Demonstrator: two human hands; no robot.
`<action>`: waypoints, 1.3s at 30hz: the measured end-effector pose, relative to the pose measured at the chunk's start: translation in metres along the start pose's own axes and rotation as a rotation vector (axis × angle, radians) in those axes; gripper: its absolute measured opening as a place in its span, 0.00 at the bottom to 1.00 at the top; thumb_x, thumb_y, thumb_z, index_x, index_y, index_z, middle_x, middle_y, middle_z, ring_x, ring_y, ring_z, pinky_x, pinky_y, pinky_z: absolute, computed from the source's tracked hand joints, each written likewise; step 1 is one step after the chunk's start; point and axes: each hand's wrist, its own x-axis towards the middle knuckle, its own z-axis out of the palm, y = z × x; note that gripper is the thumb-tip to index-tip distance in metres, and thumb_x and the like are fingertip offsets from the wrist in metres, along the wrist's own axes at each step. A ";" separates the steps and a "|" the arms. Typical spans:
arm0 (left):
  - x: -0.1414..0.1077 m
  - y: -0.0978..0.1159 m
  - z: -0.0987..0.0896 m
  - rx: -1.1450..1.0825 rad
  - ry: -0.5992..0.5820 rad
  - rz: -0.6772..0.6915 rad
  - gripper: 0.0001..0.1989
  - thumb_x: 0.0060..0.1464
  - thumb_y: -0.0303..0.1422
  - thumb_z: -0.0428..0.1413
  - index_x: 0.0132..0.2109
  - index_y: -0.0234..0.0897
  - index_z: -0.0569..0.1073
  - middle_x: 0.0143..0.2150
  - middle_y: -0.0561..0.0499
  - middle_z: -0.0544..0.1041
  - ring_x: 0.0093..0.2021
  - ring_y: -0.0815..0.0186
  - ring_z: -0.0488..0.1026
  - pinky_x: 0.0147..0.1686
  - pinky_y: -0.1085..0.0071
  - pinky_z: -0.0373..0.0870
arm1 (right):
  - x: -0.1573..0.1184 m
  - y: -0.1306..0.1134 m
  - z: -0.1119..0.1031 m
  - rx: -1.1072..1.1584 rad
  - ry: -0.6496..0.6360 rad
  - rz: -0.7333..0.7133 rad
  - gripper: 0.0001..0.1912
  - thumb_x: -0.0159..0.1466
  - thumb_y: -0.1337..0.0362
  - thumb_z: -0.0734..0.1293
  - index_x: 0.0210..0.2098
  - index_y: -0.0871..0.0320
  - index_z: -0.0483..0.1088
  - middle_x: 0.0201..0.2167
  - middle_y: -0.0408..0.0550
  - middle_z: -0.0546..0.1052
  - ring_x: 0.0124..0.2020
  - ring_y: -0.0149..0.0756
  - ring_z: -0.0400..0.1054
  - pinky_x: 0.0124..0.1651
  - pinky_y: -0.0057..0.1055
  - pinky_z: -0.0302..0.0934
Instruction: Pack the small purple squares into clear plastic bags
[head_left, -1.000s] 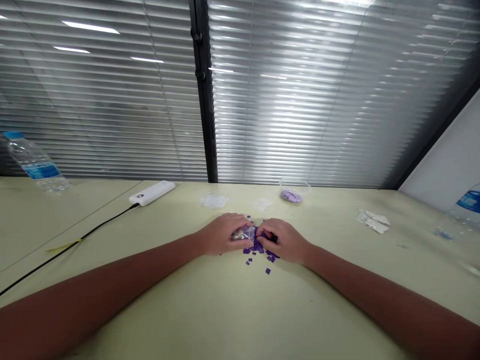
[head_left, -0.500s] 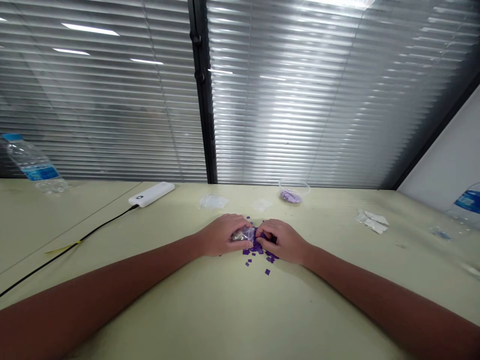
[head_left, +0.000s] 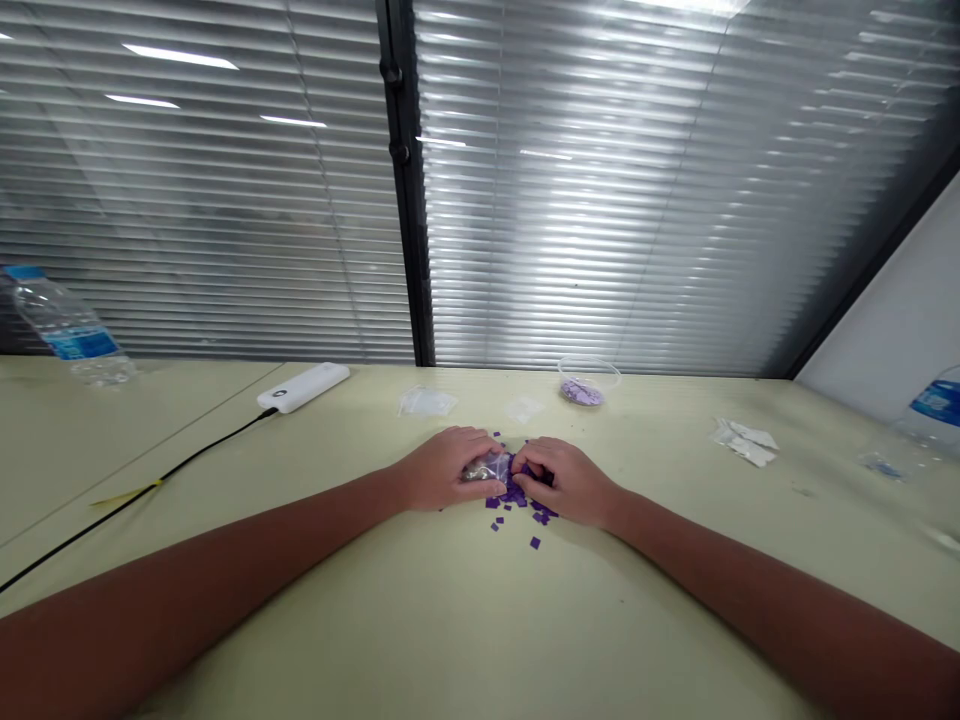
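It looks like an office: slatted blinds (head_left: 600,230) fill the upper half of the frame, split by a black post (head_left: 411,220), with strip lights (head_left: 180,56) mirrored at upper left and a plain, pale table (head_left: 420,620) below.

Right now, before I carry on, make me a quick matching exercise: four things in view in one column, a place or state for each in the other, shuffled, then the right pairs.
Things:
1. clear bag
2. dark purple squares
3. power bank
4. clear tub

Places and states:
A. joined to a black cable
B. standing toward the table's back edge, with pale purple pieces inside
C. held in the left hand
D. scattered loose about the right hand

Pairs: 1-C, 2-D, 3-A, 4-B
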 end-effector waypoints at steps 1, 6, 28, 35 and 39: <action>0.000 0.000 0.000 -0.002 -0.002 -0.002 0.21 0.64 0.53 0.55 0.53 0.42 0.75 0.43 0.48 0.78 0.42 0.58 0.73 0.42 0.65 0.65 | 0.000 0.000 0.000 -0.001 -0.002 0.000 0.02 0.66 0.68 0.68 0.37 0.54 0.72 0.27 0.40 0.69 0.31 0.33 0.63 0.37 0.30 0.56; 0.000 0.001 -0.001 -0.013 0.003 -0.005 0.22 0.64 0.53 0.55 0.52 0.41 0.75 0.42 0.47 0.78 0.42 0.58 0.73 0.43 0.65 0.66 | 0.000 -0.001 -0.001 -0.003 0.004 0.002 0.02 0.67 0.67 0.68 0.38 0.54 0.72 0.27 0.40 0.69 0.31 0.33 0.63 0.37 0.30 0.56; 0.000 -0.003 0.003 -0.001 0.007 0.001 0.22 0.64 0.53 0.56 0.54 0.42 0.75 0.43 0.48 0.78 0.43 0.58 0.73 0.43 0.65 0.65 | 0.000 -0.001 -0.001 0.005 0.005 0.004 0.02 0.67 0.68 0.68 0.37 0.55 0.71 0.26 0.39 0.67 0.31 0.32 0.63 0.37 0.29 0.55; 0.000 -0.001 0.001 0.003 -0.010 -0.004 0.21 0.64 0.52 0.55 0.53 0.42 0.74 0.44 0.49 0.78 0.43 0.59 0.73 0.44 0.65 0.65 | 0.000 -0.001 -0.001 0.005 -0.002 0.011 0.02 0.67 0.68 0.68 0.37 0.55 0.71 0.26 0.39 0.66 0.31 0.32 0.62 0.37 0.29 0.54; 0.000 -0.002 0.002 0.002 -0.010 -0.009 0.22 0.64 0.53 0.55 0.53 0.42 0.74 0.44 0.49 0.78 0.43 0.59 0.73 0.43 0.66 0.65 | 0.000 -0.001 -0.001 0.014 0.004 0.012 0.03 0.66 0.69 0.68 0.37 0.55 0.71 0.26 0.38 0.66 0.31 0.31 0.62 0.37 0.28 0.55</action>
